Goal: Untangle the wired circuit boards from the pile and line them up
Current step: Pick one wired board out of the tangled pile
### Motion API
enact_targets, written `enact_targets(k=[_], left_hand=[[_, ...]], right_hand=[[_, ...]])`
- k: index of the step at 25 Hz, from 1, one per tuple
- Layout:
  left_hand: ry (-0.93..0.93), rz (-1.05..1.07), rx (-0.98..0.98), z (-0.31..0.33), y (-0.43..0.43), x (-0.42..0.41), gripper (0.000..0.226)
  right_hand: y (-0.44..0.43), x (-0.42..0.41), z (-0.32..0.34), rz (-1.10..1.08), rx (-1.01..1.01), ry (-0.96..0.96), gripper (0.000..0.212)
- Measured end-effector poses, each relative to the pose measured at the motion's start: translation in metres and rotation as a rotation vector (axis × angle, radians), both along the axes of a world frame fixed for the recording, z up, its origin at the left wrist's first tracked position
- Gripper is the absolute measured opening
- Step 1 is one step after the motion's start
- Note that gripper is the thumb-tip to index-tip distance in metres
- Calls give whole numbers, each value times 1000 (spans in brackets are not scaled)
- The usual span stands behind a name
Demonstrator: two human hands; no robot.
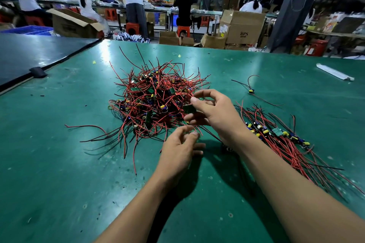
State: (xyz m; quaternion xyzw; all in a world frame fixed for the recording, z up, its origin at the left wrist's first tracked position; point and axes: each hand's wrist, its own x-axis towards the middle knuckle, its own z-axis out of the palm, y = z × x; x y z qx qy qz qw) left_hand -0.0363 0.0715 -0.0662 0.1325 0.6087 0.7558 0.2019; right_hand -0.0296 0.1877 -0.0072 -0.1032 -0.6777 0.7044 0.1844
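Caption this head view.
Right hand holds a small green circuit board at the tangled red-wire pile; left hand pinches thin red wires.

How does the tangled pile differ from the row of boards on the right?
The pile is a heaped mound, wires jutting every way; the row lies flat, wires roughly parallel. The pile's boards face any direction; the row's sit in a line. The right hand pinches a board at the pile, not the row. Both have red and black wires, green boards.

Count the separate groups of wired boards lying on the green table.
3: the tangled pile mid-table, the lined-up row at right, and a lone wired board beyond that row. The right hand also pinches a circuit board; more may be hidden.
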Motion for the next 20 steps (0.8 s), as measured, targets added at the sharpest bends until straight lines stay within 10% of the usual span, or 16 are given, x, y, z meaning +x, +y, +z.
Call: enact_targets(k=[4,10,20], left_hand=[[-79,39,76,4,-1,1,5],[-334,6,193,9,-6,-8,27],[-374,196,339,6,-10,-13,3]], right_hand=[[3,13,-16,-22,24,-192,23],[26,39,-29,175,627,-229,38],[38,70,-50,-246,1249,-487,22]])
